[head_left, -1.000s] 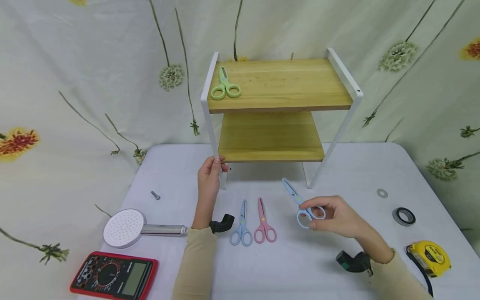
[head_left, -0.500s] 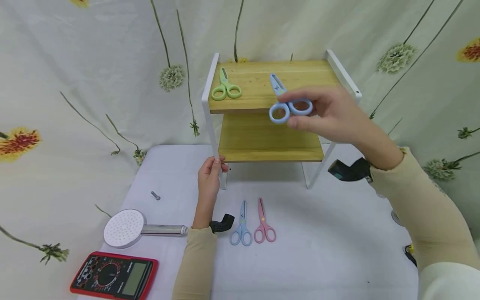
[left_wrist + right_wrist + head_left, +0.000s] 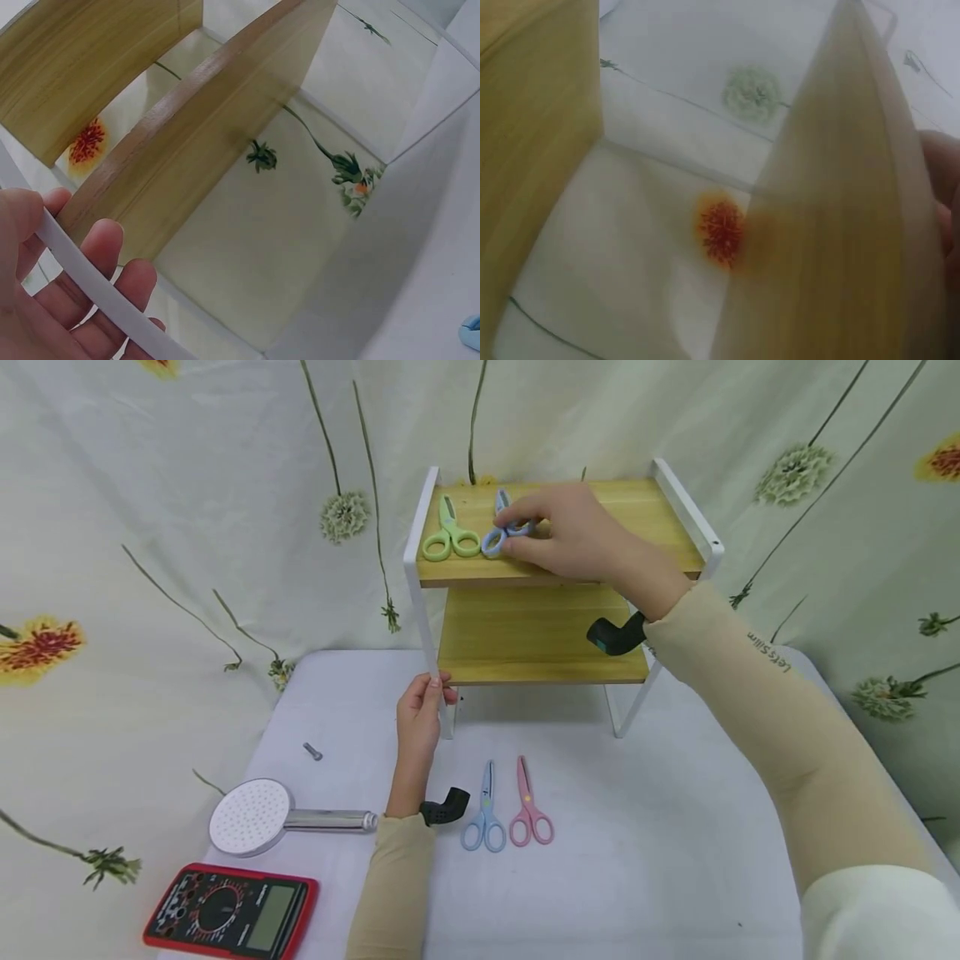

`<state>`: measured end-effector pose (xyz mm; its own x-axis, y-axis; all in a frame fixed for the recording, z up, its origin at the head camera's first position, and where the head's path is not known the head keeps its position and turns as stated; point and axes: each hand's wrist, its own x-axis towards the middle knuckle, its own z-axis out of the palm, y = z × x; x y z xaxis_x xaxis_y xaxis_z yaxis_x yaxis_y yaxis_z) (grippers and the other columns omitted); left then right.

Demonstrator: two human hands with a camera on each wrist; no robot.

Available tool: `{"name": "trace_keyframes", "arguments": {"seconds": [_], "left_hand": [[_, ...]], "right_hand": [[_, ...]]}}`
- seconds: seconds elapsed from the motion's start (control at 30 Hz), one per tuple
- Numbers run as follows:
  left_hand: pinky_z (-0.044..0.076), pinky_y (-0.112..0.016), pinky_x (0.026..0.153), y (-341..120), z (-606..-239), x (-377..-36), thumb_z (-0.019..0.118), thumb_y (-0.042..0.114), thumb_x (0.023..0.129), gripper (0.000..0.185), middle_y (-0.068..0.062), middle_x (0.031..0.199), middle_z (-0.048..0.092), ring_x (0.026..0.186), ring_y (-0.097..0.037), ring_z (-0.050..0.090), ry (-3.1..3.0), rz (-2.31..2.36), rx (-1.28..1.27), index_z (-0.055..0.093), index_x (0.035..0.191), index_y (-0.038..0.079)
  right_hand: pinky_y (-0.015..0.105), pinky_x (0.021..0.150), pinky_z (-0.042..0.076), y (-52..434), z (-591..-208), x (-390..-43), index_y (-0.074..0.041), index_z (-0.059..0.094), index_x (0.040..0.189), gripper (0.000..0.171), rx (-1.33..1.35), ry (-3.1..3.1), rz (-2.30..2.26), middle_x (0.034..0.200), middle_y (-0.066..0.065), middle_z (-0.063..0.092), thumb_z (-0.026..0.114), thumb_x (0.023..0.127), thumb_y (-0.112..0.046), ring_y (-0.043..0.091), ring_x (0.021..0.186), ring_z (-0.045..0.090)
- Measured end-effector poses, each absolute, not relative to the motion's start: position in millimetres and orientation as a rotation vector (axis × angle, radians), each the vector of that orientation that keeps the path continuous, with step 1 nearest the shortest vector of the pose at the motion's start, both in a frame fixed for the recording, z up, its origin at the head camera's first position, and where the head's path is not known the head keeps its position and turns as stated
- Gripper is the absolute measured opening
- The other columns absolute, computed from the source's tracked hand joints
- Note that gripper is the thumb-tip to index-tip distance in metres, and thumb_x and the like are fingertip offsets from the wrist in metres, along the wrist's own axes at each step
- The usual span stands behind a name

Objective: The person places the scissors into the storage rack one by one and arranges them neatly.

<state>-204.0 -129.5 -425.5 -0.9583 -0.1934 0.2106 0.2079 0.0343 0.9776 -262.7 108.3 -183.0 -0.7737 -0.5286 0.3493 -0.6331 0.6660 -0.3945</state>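
Note:
A two-tier wooden shelf with a white metal frame (image 3: 705, 539) stands at the back of the white table (image 3: 637, 860). My right hand (image 3: 573, 539) holds a blue pair of scissors (image 3: 501, 531) by the handles on the top shelf, right beside a green pair (image 3: 450, 533). My left hand (image 3: 420, 710) grips the shelf's front left leg (image 3: 82, 274), fingers (image 3: 105, 255) curled round the white bar. Another blue pair (image 3: 483, 818) and a pink pair (image 3: 528, 814) lie on the table in front of the shelf.
A shower head (image 3: 258, 817) and a red multimeter (image 3: 228, 914) lie at the front left. A small bolt (image 3: 312, 751) sits left of the shelf. A floral cloth hangs behind. The lower shelf (image 3: 540, 635) holds nothing.
My right hand lifted the blue scissors from the table up and leftward to the top shelf, beside the green pair. The left hand stayed on the shelf leg.

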Motion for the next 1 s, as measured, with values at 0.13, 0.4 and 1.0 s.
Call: {"name": "trace_keyframes", "arguments": {"seconds": [0.13,0.4,1.0], "left_hand": [[0.044,-0.052,0.104,-128,-426,-203,0.046,0.014,0.108,0.027,0.012,0.075,0.064,0.081,-0.007,0.063,-2.035,-2.005,-0.015,0.064,0.113,-0.005],[0.042,-0.055,0.102,-128,-427,-203,0.046,0.013,0.108,0.027,0.014,0.074,0.063,0.079,-0.005,0.063,-2.032,-1.997,-0.015,0.064,0.113,-0.006],[0.043,-0.052,0.102,-129,-424,-204,0.046,0.015,0.108,0.028,0.013,0.075,0.064,0.08,-0.005,0.063,-2.04,-1.997,-0.013,0.065,0.114,-0.004]], "right_hand": [[0.031,0.075,0.035,106,-189,-265,-0.009,0.074,0.122,0.028,0.901,-2.696,0.689,0.112,0.011,0.074,0.062,0.1,-0.022,0.023,0.084,0.05],[0.031,0.075,0.036,107,-192,-265,-0.008,0.074,0.122,0.029,0.909,-2.654,0.678,0.114,0.012,0.074,0.062,0.1,-0.022,0.023,0.086,0.052],[0.045,0.089,0.048,114,-215,-232,0.003,0.076,0.104,0.02,0.998,-2.089,0.716,0.103,0.021,0.071,0.07,0.093,-0.012,0.036,0.1,0.063]]}}
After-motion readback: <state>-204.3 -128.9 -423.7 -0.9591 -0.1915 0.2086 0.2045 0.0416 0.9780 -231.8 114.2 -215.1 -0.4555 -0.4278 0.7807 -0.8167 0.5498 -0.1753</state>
